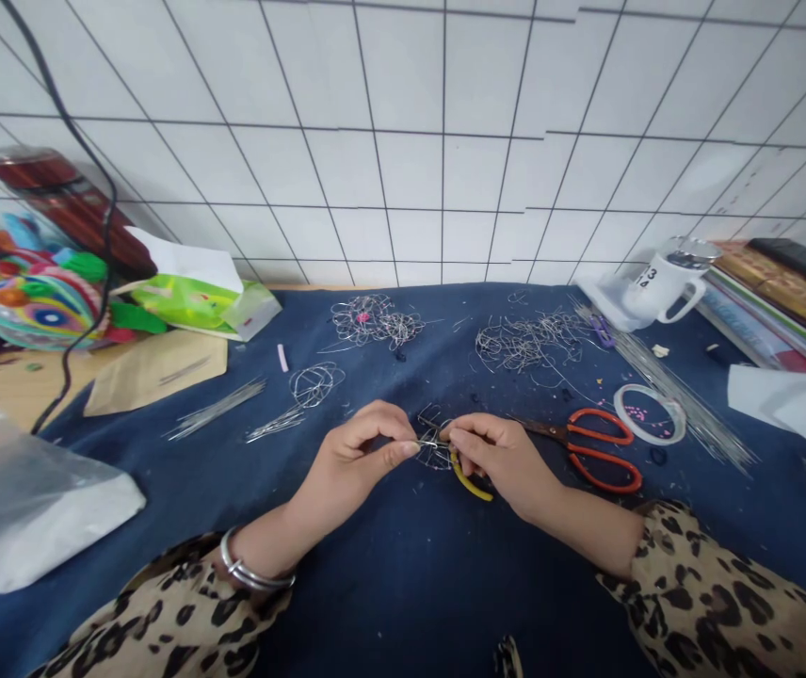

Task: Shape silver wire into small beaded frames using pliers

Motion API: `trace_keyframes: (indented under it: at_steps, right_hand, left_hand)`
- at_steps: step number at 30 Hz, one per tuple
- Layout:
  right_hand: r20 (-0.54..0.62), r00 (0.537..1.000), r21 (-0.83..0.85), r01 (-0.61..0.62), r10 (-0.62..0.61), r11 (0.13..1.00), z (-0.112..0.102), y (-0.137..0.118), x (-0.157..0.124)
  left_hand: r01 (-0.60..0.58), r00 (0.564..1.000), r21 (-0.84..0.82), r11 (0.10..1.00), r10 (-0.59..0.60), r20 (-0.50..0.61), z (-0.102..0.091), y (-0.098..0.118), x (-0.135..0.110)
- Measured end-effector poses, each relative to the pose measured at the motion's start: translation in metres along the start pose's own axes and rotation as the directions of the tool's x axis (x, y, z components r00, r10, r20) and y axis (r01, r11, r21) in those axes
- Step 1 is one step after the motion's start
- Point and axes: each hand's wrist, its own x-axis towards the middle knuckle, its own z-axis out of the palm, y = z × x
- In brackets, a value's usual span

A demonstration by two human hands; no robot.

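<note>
In the middle of the cloth my left hand (pixel 353 461) is closed, thumb and forefinger pinching one end of a thin metal wire (pixel 432 443). Facing it, my right hand (pixel 506 459) pinches the wire's other end. A curved yellow handle (pixel 472 480) shows under the right fingers; its tool is mostly hidden, and I cannot tell whether those fingers hold it too. Bent wire pieces (pixel 432 414) lie just behind and below the fingertips. Scissors (pixel 597 438) with red-orange handles rest right of my right hand, their blades partly hidden.
Tangled wire (pixel 530 341) and another wire clump (pixel 375 322) lie at the back of the blue cloth (pixel 389 584). Straight wires (pixel 685 395) and a white ring (pixel 650 414) are on the right, near a mug (pixel 661 287). A plastic bag (pixel 28 499) sits left.
</note>
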Motion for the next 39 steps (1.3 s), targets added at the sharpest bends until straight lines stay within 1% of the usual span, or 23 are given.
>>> trace_keyframes:
  at_steps: [3, 9, 12, 15, 19, 23, 30, 39]
  right_hand:
    - [-0.006, 1.0, -0.016, 0.004, -0.004, 1.0, 0.0, -0.001, 0.0]
    - [-0.019, 1.0, -0.037, 0.014, -0.015, 0.999, 0.0, -0.003, -0.001]
    - [-0.023, 1.0, -0.006, 0.016, -0.016, 1.0, 0.0, -0.003, 0.0]
    - [-0.021, 0.999, 0.045, 0.024, -0.023, 0.999, 0.001, -0.001, 0.001]
    - [-0.021, 0.999, 0.06, 0.031, -0.029, 0.998, 0.001, 0.001, 0.001]
    - [-0.026, 0.999, 0.064, 0.044, -0.042, 0.997, 0.0, 0.0, 0.001]
    - [0.014, 0.995, -0.028, 0.094, -0.094, 0.995, 0.0, -0.003, -0.002]
    - [0.016, 0.998, -0.015, 0.059, -0.059, 0.998, 0.0, -0.004, -0.003]
  left_hand:
    - [-0.042, 0.999, 0.047, 0.998, 0.041, 0.015, 0.0, 0.002, 0.0]
    - [-0.087, 0.996, 0.099, 0.991, 0.087, 0.006, -0.001, 0.004, -0.002]
    - [-0.175, 0.984, 0.174, 0.969, 0.175, 0.019, -0.001, 0.006, -0.003]
    - [-0.284, 0.959, 0.23, 0.931, 0.277, 0.065, 0.0, 0.009, -0.005]
    - [-0.365, 0.931, 0.279, 0.888, 0.342, 0.128, 0.001, 0.012, -0.006]
    - [-0.396, 0.918, 0.326, 0.859, 0.366, 0.151, 0.001, 0.011, -0.008]
    - [-0.409, 0.912, 0.36, 0.839, 0.366, 0.183, 0.001, 0.01, -0.009]
    - [-0.414, 0.91, 0.349, 0.841, 0.369, 0.19, 0.002, 0.006, -0.01]
